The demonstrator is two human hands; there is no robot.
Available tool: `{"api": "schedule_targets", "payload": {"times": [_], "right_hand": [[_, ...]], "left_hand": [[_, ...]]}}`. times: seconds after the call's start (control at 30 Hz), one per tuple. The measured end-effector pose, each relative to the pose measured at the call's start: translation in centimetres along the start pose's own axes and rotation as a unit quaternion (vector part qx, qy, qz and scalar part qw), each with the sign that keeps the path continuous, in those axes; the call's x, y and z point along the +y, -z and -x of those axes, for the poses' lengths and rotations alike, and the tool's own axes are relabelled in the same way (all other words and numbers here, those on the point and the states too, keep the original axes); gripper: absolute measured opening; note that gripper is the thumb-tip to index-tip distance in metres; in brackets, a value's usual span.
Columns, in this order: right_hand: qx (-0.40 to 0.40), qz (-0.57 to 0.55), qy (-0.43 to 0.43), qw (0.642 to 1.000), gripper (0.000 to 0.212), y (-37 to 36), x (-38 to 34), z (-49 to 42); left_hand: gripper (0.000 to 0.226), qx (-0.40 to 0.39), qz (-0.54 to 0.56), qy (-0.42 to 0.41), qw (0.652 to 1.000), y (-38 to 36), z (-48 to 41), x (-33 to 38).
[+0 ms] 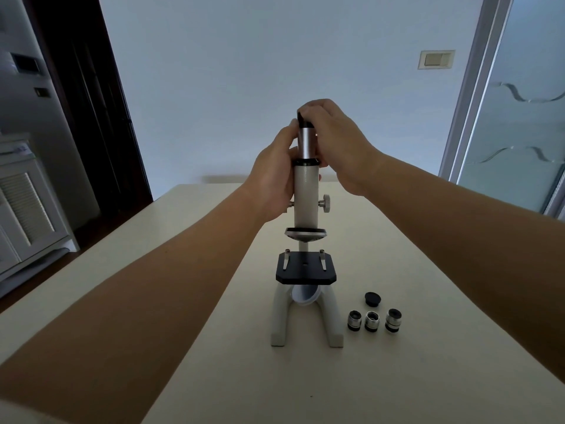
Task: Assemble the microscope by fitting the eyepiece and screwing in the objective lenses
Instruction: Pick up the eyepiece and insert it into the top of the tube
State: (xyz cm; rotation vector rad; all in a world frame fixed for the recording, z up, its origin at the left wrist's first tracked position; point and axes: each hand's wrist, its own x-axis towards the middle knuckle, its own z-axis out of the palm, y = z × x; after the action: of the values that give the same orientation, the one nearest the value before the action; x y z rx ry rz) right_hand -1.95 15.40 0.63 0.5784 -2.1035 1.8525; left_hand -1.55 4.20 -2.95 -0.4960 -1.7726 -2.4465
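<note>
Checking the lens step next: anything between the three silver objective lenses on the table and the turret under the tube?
Nothing visible. The three silver objective lenses lie on the cream table right of the base; the silver round turret hangs bare above the black square stage. Both hands are up at the eyepiece.

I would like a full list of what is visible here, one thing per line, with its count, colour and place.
microscope: 1, grey-white body with black stage, upright at the table's middle
eyepiece: 1, silver with black top, partly in the top of the microscope tube
lenses: 3, silver and black, in a row on the table right of the microscope base
cap: 1, black, on the table just behind the lenses
table: 1, cream, under everything
wall switch: 1, beige, on the wall at upper right
cabinet: 1, white, at far left
left hand: 1, around the microscope tube
right hand: 1, gripping the eyepiece
</note>
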Motion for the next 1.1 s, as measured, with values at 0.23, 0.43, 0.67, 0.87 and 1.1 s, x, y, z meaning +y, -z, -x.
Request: {"api": "schedule_targets", "payload": {"times": [0.23, 0.43, 0.67, 0.87, 1.1], "right_hand": [[0.002, -0.033, -0.002, 0.999, 0.014, 0.10, -0.24, 0.07], [0.023, 0.021, -0.003, 1.000, 0.024, 0.02, 0.17, 0.02], [0.011, -0.008, -0.008, 1.000, 0.022, 0.09, 0.21, -0.10], [-0.001, -0.042, -0.021, 0.999, 0.022, 0.48, 0.12, -0.07], [0.006, -0.006, -0.013, 1.000, 0.022, 0.32, -0.13, 0.13]], "left_hand": [[0.035, -0.026, -0.017, -0.013, 0.999, 0.06, 0.28, 0.01], [0.035, -0.017, -0.032, 0.009, 0.999, 0.04, 0.27, 0.09], [0.041, 0.001, 0.018, 0.010, 1.000, 0.21, -0.08, -0.17], [0.036, -0.031, -0.019, -0.007, 0.999, 0.17, 0.02, -0.27], [0.035, -0.026, -0.030, -0.013, 0.999, -0.08, 0.30, -0.05]]}}
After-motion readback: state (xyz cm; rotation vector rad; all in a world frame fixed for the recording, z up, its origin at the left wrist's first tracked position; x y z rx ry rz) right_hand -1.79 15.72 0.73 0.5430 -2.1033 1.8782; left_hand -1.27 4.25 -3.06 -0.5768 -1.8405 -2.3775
